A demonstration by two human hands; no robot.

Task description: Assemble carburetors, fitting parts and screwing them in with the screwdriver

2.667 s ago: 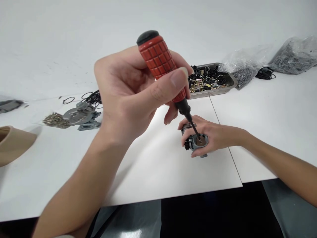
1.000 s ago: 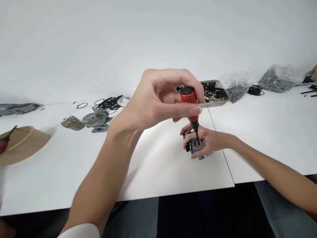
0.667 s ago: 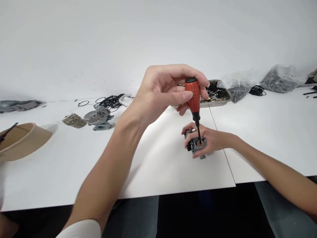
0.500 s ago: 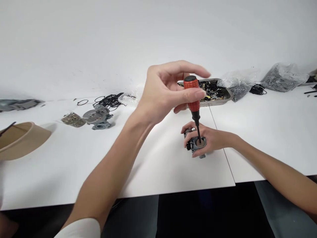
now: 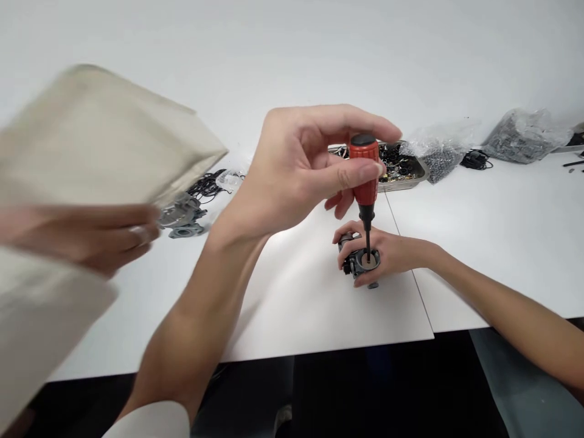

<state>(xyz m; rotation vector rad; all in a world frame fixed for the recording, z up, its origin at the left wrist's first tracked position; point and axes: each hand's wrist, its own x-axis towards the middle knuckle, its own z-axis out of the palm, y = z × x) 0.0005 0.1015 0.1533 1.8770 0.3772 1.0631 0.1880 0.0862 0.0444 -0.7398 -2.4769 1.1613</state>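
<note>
My left hand is curled round the red handle of a screwdriver, thumb in front and forefinger arched beside its black end cap. The screwdriver stands nearly upright, its black shaft reaching down into the round bore of a small grey metal carburetor. A brass-coloured disc lies in that bore, and the tip meets it; the screw head there is too small to make out. Low on the table, my right hand grips the carburetor from the right, fingers over its far side and thumb along the near side.
From the left, a co-worker's hand holds a blurred beige tray-like thing over the table. Behind it are grey metal castings and black rings. A metal tray of small parts and plastic bags of parts stand at the back.
A co-worker's hand and sleeve have come in from the left with the beige thing raised and tilted. My left hand and the screwdriver handle have shifted slightly right; my right hand stays put.
</note>
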